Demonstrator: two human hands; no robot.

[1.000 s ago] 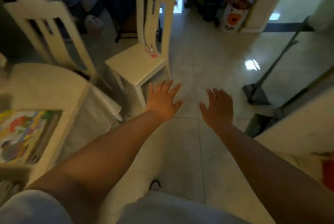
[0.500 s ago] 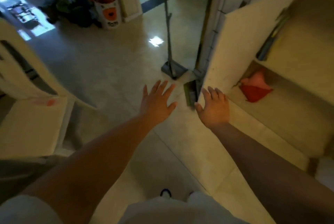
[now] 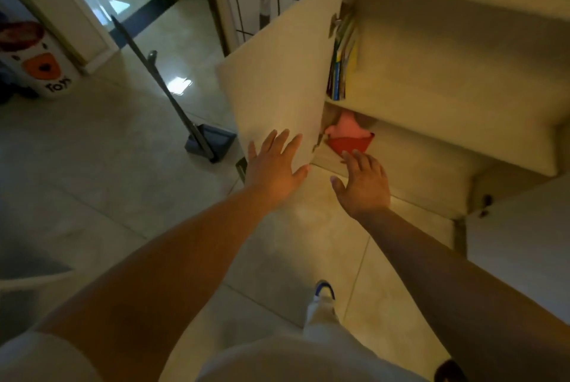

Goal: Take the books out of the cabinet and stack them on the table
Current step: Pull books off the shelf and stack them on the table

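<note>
A cream cabinet (image 3: 447,122) stands open at the right, its left door (image 3: 277,79) swung out toward me. Several thin books (image 3: 340,64) stand upright at the left end of its upper shelf, partly hidden by the door. My left hand (image 3: 274,165) is spread flat in front of the door's lower edge; whether it touches is unclear. My right hand (image 3: 364,184) reaches with relaxed fingers toward the bottom shelf and holds nothing. The table is out of view.
A red and pink object (image 3: 350,138) lies on the cabinet's bottom shelf. A long-handled dustpan (image 3: 203,141) stands on the tiled floor left of the door. A white bin with an orange print (image 3: 40,67) sits far left. My shoe (image 3: 324,292) is below.
My view has swung right from the chairs and table to the open cabinet. Both open hands have come closer to the cabinet, the left now before the door.
</note>
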